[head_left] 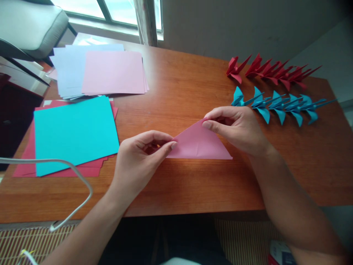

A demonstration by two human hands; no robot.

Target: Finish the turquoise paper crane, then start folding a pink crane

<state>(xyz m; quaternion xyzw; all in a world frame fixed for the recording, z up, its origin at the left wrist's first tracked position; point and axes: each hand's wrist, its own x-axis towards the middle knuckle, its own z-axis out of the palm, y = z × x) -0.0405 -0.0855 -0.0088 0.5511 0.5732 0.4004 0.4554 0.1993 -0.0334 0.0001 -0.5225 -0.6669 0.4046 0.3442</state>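
A pink sheet of paper (200, 143), folded into a triangle, is held between my two hands over the wooden table. Its long folded edge faces me, and a faint crease runs up near the middle. My left hand (145, 152) pinches the left part of the triangle between thumb and fingers. At the top corner, my right hand (234, 129) grips the paper between thumb and forefinger. The triangle's right corner sticks out free below my right hand. Part of the left corner is hidden by my left thumb.
Blue paper cranes (275, 105) and red paper cranes (270, 71) stand in two rows at the right. On the left lie a turquoise sheet (75, 134) over red sheets (23, 162), and pink sheets (114, 73) over pale blue ones (70, 70). A white cable (66, 162) crosses the table's left edge.
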